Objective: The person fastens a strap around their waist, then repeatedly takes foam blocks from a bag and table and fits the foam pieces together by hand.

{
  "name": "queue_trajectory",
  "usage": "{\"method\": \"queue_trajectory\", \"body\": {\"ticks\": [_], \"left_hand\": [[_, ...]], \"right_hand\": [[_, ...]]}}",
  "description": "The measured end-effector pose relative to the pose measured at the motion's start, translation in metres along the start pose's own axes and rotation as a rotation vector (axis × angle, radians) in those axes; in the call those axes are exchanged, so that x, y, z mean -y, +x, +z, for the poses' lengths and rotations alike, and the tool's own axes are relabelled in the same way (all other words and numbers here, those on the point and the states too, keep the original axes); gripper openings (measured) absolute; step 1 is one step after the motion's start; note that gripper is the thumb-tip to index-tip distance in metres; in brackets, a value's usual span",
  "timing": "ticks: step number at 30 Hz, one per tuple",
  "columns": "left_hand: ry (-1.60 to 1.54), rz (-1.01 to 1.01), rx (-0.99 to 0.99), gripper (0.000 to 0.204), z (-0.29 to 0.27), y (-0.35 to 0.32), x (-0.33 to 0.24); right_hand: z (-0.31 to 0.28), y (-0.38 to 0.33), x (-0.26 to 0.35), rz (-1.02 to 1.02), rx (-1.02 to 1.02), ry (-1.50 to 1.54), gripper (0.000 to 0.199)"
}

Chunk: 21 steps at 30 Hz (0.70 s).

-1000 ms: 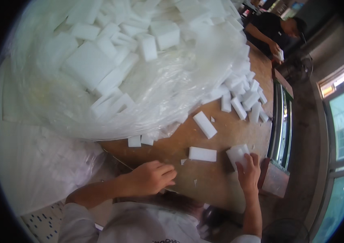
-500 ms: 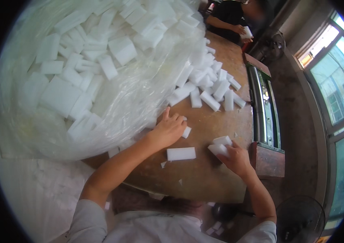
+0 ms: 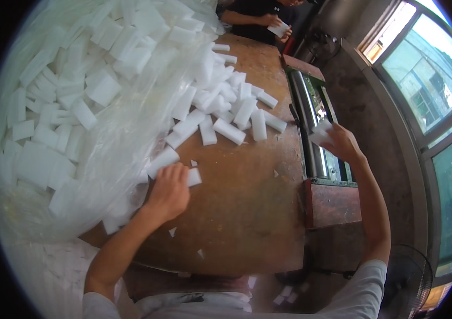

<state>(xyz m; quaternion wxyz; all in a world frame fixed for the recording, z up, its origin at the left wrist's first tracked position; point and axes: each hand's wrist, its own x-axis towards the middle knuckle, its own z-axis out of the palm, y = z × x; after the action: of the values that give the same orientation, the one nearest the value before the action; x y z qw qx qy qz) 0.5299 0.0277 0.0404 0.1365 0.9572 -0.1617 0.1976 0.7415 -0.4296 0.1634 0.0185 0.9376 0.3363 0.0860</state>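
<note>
My left hand (image 3: 169, 189) lies on a white foam block (image 3: 193, 177) on the brown wooden table (image 3: 247, 212), its fingers closing over the block at the edge of a clear plastic bag (image 3: 93, 106) full of white foam blocks. My right hand (image 3: 340, 142) is raised to the right, above a metal machine (image 3: 319, 127), and holds a white foam block (image 3: 320, 133). Several loose white blocks (image 3: 231, 114) lie in a heap on the table beyond my left hand.
At the table's far end another person's hands (image 3: 276, 24) hold a white block. The machine runs along the table's right side with a rusty red box (image 3: 332, 204) at its near end. Windows (image 3: 428, 80) are at the right. Foam crumbs dot the table.
My right hand has lifted its white block off the table and carried it right, over the machine. My left hand has settled onto a block by the bag.
</note>
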Motion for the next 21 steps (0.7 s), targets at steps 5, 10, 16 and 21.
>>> {"method": "queue_trajectory", "body": {"ticks": [5, 10, 16, 21], "left_hand": [[0.007, 0.158, 0.102, 0.051, -0.019, -0.036, -0.021], [-0.118, -0.038, 0.07, 0.057, -0.023, -0.043, -0.028], [-0.196, -0.07, -0.242, 0.046, -0.022, -0.046, -0.015], [-0.776, -0.421, -0.331, 0.038, -0.013, -0.049, -0.006]], "right_hand": [[0.027, 0.031, -0.006, -0.151, 0.076, 0.005, 0.032], [0.032, 0.0, -0.033, -0.092, 0.119, 0.031, 0.031], [-0.002, -0.087, -0.055, 0.202, 0.336, -0.305, 0.027], [0.01, -0.068, 0.109, 0.498, -0.371, 0.709, 0.029]]}}
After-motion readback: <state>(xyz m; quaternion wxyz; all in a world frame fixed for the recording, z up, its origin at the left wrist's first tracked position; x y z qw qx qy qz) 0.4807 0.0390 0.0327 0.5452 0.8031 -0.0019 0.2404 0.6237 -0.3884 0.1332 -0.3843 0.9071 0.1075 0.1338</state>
